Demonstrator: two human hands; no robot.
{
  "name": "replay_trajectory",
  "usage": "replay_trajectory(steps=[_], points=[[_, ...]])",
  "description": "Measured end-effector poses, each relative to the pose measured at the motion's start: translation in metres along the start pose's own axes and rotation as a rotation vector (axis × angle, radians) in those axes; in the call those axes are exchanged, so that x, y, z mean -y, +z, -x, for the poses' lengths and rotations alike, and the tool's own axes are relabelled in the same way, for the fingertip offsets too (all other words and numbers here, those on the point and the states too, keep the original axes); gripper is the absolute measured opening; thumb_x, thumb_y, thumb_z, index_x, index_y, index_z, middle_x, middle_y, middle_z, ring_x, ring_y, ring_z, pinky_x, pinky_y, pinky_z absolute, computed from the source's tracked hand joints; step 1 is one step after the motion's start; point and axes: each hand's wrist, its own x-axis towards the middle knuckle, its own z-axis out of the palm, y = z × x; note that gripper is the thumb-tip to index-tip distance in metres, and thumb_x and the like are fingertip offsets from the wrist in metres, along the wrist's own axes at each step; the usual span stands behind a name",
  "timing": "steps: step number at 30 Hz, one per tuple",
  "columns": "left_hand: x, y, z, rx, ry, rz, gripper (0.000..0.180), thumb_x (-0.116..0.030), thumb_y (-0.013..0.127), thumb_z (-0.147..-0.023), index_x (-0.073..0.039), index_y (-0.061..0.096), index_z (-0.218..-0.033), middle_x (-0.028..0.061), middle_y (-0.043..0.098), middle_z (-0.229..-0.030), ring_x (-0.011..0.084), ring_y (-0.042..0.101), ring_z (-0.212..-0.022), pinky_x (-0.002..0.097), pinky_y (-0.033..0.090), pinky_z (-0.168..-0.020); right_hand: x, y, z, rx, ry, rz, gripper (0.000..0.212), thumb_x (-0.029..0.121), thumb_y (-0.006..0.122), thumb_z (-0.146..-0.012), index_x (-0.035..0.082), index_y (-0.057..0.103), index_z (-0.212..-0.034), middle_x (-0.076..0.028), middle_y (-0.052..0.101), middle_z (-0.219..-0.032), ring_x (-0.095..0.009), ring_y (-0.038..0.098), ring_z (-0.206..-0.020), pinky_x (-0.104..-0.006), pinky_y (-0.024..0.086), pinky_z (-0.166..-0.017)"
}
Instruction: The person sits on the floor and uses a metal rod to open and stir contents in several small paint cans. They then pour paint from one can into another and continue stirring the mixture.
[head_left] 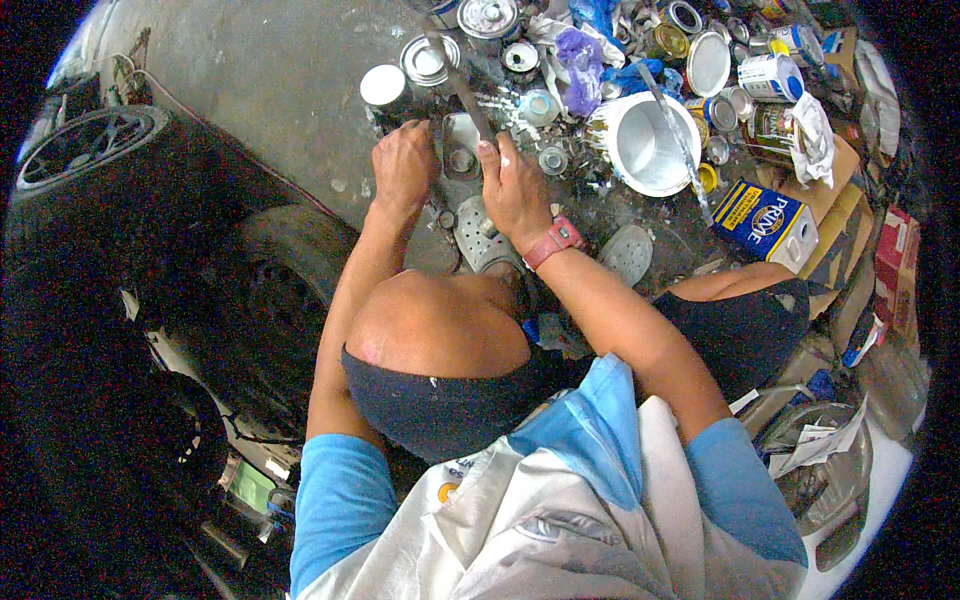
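Note:
A long, flat, grey-brown stick [463, 88] slants up and away from my right hand [515, 188], whose fingers are closed on its lower end. My left hand [403, 165] is a closed fist to the left; anything inside it is hidden. Between my hands a rectangular metal can [461, 132] stands on the floor, its top partly visible. Just beyond my left hand is a can with a white top [384, 86]. An open can with a pale rim [430, 60] sits near the stick's far part.
To the right stand a big white bucket [655, 150] with a paint-streaked strip across it, a blue-and-yellow rectangular can [765, 222], a purple plastic bag [580, 75] and several paint cans. Loose wheels with tyres [95, 150] lie left. My clog [480, 235] is below my hands.

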Motion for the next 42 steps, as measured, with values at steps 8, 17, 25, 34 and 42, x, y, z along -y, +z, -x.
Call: replay_trajectory(steps=[8,17,25,34,42], points=[[0.0,-0.002,-0.007,0.034,0.006,-0.028,0.013,-0.011,0.058,-0.091,-0.005,0.07,-0.089,0.0178,0.072,-0.089,0.0389,0.072,-0.084,0.0508,0.056,-0.072,-0.008,0.011,-0.002,0.006,-0.014,0.106,0.046,0.039,0.043,-0.11,-0.002,0.063,-0.103,-0.031,0.069,-0.079,-0.051,0.068,-0.077,-0.0598,0.054,-0.071],[-0.004,-0.002,-0.006,-0.028,0.013,0.004,0.017,-0.01,0.056,-0.09,-0.004,0.069,-0.081,0.0198,0.071,-0.082,0.042,0.071,-0.079,0.0527,0.056,-0.072,-0.012,0.016,-0.009,-0.052,0.086,0.012,0.042,0.039,0.068,-0.098,-0.002,0.061,-0.103,-0.025,0.071,-0.089,-0.045,0.07,-0.086,-0.0536,0.055,-0.073],[0.021,-0.018,-0.034,0.202,-0.001,0.027,0.014,-0.015,0.068,-0.082,-0.007,0.077,-0.088,0.0218,0.074,-0.085,0.0428,0.073,-0.083,0.0517,0.058,-0.076,-0.03,0.045,-0.036,-0.082,0.097,0.107,0.029,0.019,0.074,-0.091,-0.004,0.06,-0.102,-0.024,0.072,-0.089,-0.044,0.071,-0.087,-0.0517,0.056,-0.076],[0.039,-0.013,-0.049,0.307,-0.017,0.086,0.018,-0.021,0.072,-0.083,-0.01,0.08,-0.095,0.0219,0.074,-0.09,0.0426,0.072,-0.086,0.0508,0.058,-0.08,-0.044,0.053,-0.042,-0.06,0.076,0.138,0.025,0.017,0.067,-0.094,-0.002,0.061,-0.108,-0.026,0.071,-0.091,-0.046,0.07,-0.087,-0.0554,0.057,-0.077],[0.044,-0.017,-0.054,0.364,-0.033,0.128,0.021,-0.025,0.074,-0.084,-0.011,0.08,-0.098,0.0216,0.075,-0.093,0.041,0.073,-0.089,0.0491,0.057,-0.082,-0.04,0.055,-0.041,-0.106,0.127,0.122,0.021,0.015,0.071,-0.089,-0.001,0.063,-0.101,-0.024,0.073,-0.088,-0.045,0.072,-0.085,-0.0523,0.058,-0.076]])
